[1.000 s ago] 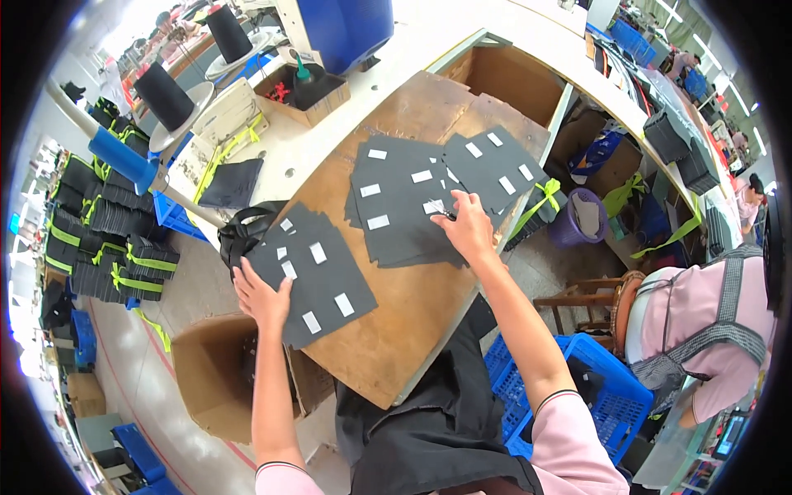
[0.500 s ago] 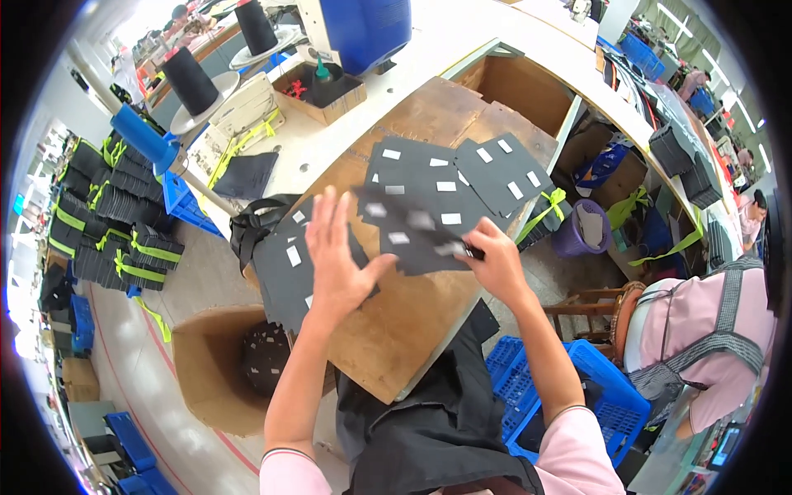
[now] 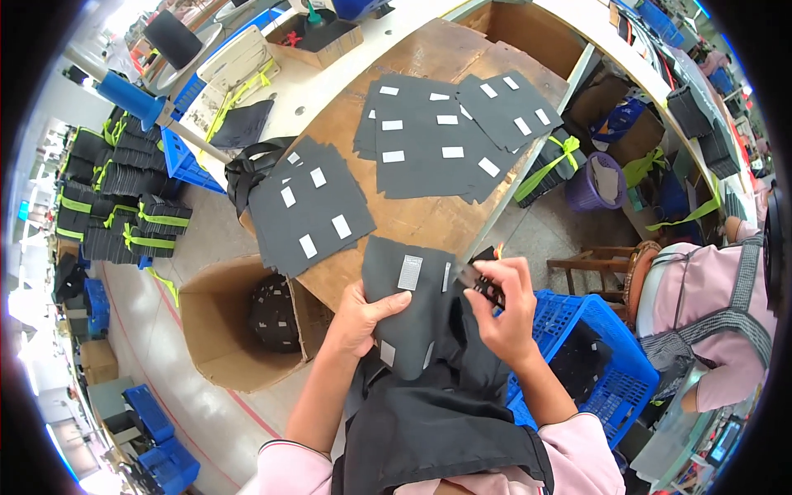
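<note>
My left hand (image 3: 360,320) grips a dark grey fabric panel (image 3: 394,318) by its left edge, thumb on top. The panel is curved and held up over my lap, just off the table's near corner, with several white labels on it. My right hand (image 3: 505,309) closes round small black-handled thread snips (image 3: 488,290), whose grey metal end is blurred beside the panel's right edge. Whether the blades touch the panel I cannot tell. Beyond my left hand lies a stack of similar labelled panels (image 3: 307,209); farther off, more labelled panels (image 3: 425,136) overlap on the brown wooden tabletop (image 3: 429,223).
A cardboard box (image 3: 216,330) with a dark labelled piece inside stands at the left. A blue plastic crate (image 3: 615,384) is by my right forearm. Near the table's right side are a purple basket (image 3: 587,196) and a wooden stool (image 3: 577,261). A co-worker (image 3: 701,289) sits at the right.
My hands have come down and nearer to me from over the table. The panel, blurred above the far stack before, is now held over my lap. My view has also shifted.
</note>
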`<state>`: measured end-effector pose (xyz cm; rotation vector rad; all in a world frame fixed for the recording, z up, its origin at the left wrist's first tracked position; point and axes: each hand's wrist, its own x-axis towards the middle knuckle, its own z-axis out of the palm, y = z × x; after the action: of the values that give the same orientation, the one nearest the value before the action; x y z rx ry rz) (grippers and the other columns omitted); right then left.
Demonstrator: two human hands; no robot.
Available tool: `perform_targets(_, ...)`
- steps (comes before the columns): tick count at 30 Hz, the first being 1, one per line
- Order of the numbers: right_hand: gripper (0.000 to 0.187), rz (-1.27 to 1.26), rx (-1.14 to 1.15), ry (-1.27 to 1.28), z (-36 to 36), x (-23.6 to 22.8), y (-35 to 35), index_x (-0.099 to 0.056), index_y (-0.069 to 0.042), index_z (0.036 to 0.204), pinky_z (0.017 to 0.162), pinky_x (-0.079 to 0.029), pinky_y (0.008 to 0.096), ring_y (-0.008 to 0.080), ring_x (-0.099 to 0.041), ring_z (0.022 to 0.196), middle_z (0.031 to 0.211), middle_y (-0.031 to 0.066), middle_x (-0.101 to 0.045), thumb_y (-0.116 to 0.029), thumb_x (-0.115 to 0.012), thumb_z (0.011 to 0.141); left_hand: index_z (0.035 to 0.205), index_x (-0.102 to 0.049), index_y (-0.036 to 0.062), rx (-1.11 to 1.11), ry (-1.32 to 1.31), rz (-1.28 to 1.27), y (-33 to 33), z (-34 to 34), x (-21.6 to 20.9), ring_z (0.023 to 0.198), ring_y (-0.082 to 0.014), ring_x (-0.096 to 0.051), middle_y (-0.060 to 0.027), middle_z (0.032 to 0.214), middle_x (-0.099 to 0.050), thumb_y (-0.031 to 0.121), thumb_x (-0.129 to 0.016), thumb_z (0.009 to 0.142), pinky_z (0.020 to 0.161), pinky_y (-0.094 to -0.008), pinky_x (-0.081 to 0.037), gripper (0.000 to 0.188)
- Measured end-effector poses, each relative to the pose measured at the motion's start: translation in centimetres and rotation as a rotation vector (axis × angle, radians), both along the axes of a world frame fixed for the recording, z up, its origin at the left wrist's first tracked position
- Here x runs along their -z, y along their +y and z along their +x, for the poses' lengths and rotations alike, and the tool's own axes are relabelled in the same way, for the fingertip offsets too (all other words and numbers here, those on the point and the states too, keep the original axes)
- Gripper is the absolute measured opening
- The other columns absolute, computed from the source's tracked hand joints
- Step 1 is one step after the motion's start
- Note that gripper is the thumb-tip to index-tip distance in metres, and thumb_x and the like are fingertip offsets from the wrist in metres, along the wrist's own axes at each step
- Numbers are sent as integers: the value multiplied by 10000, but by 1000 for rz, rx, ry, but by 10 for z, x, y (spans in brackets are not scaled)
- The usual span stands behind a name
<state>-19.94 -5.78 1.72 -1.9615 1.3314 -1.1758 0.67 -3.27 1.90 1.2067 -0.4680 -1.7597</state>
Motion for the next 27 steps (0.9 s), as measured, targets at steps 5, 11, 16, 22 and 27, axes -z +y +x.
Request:
perform_targets(5, 342, -37, -125, -17, 13, 2, -1, -595, -81, 995, 512, -456, 311, 231, -556, 598, 847, 87, -544, -38, -718, 678, 1036, -591, -4, 14, 8, 18, 8, -4, -1, 819, -148, -618, -74, 949, -639, 83, -729, 740, 736, -291, -506, 338)
perform_targets(11, 317, -87, -148, -8, 19, 6, -2, -628, -51, 951, 539, -454, 292, 226, -550, 628, 772, 94, -543, 3, -725, 654, 1045, -588, -7, 3, 66, 43, 14, -2, -4, 839, -158, -616, -76, 957, -636, 63, -721, 731, 759, -299, -500, 349)
perform_targets(16, 306, -98, -95, -43, 19, 12, 0, -625, -46, 949, 529, -447, 298, 225, -539, 607, 762, 90, -538, 11, -715, 662, 1047, -587, -15, 0, 91, 38, 16, 3, 1, 847, -162, -616, -83, 967, -637, 58, -717, 730, 773, -307, -498, 350)
perform_targets(22, 494, 687, -41, -610, -5, 35, 5, -482, -52, 1183, 430, -343, 198, 46, -410, 603, 754, -29, -394, -76, -696, 737, 1048, -584, -27, 9, 92, 52, 17, 5, 1, 858, -171, -618, -95, 975, -637, 51, -710, 733, 778, -311, -501, 348)
perform_targets(27, 226, 1404, -327, -1113, -10, 70, 3, -515, -79, 975, 396, -244, 182, 27, -293, 413, 597, -70, -369, -212, -635, 837, 1043, -584, -36, 27, 70, 42, 14, -2, 2, 863, -181, -620, -102, 963, -641, 41, -682, 754, 784, -316, -500, 315)
